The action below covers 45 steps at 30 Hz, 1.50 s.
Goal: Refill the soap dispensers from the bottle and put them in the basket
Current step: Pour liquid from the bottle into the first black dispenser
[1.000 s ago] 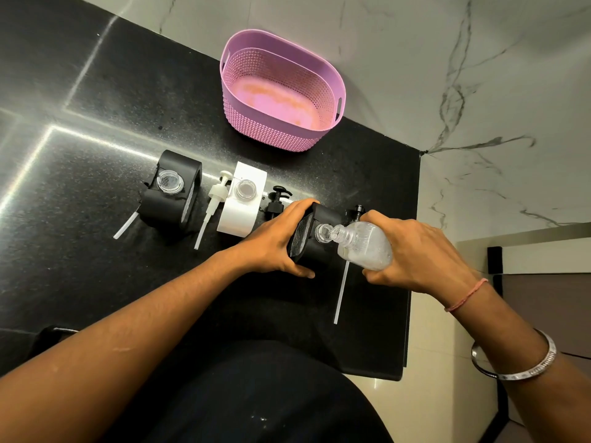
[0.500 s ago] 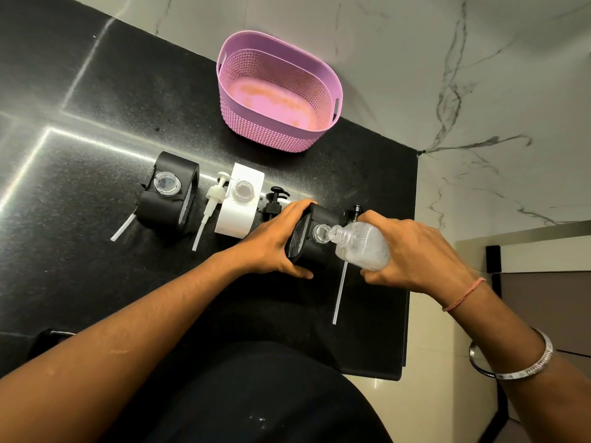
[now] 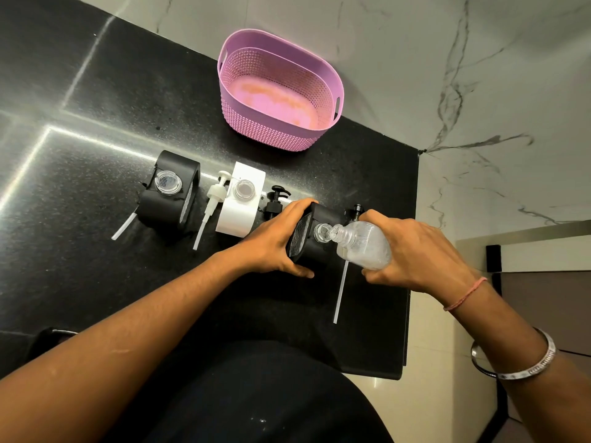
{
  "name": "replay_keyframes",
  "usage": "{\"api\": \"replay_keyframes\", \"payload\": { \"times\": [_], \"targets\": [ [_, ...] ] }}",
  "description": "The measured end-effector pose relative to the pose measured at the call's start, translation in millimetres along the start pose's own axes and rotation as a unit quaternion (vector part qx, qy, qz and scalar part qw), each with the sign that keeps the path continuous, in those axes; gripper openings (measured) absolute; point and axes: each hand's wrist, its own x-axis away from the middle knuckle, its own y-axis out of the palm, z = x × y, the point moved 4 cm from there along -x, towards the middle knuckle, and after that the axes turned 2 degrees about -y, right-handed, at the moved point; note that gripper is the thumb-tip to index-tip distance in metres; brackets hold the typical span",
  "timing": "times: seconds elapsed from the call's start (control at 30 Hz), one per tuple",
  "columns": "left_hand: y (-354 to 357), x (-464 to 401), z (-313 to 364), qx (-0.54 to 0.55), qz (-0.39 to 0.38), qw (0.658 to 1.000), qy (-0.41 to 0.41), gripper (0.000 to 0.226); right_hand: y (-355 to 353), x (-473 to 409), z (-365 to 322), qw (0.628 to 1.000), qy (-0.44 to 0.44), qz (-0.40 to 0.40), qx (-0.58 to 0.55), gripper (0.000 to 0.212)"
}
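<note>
A left hand [image 3: 275, 247] grips a black dispenser [image 3: 315, 247] near the counter's [image 3: 80, 155] right edge while the right hand [image 3: 412, 254] holds a tilted clear bottle [image 3: 361, 244] at its mouth; the pink basket [image 3: 278, 94] stands well behind, open counter between.

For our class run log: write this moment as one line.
step: refilling | left hand: steadies black dispenser | right hand: tips bottle into its opening | basket: empty

Left hand [image 3: 275, 244] gripping black dispenser [image 3: 315, 251], right hand [image 3: 415, 251] tilting clear bottle [image 3: 364, 244] into it; pink basket [image 3: 278, 91] behind
</note>
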Motion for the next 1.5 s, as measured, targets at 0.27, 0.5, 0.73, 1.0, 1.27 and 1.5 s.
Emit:
{"api": "replay_keyframes", "payload": {
  "times": [0.27, 0.5, 0.73, 1.0, 1.27, 1.5],
  "targets": [
    [-0.8, 0.5, 1.0, 0.001, 0.001, 1.0, -0.001, 0.13, -1.5, -0.5, -0.8, 1.0, -0.001, 0.007, 0.011, 0.075],
    [-0.7, 0.4, 1.8, 0.003, -0.001, 1.0, 0.001, 0.127, 0.5, -0.1, 1.0, 1.0, -0.002, 0.006, 0.008, 0.076],
    [-0.5, 0.8, 1.1, 0.005, -0.001, 1.0, 0.0, 0.128, 2.0, -1.0, 2.4, 1.0, -0.002, 0.0, 0.005, 0.078],
    [-0.2, 0.8, 1.2, 0.007, -0.002, 1.0, -0.002, 0.128, 1.1, -0.3, 1.9, 1.0, -0.004, 0.002, 0.008, 0.079],
    [-0.9, 0.4, 0.5, 0.008, -0.002, 1.0, -0.002, 0.128, -0.8, -0.7, 1.0, 1.0, -0.006, 0.01, 0.014, 0.077],
    [0.1, 0.1, -0.5, 0.008, -0.004, 1.0, -0.007, 0.13, -1.5, 0.1, 0.3, 1.0, -0.009, 0.005, 0.009, 0.074]
  ]
}}
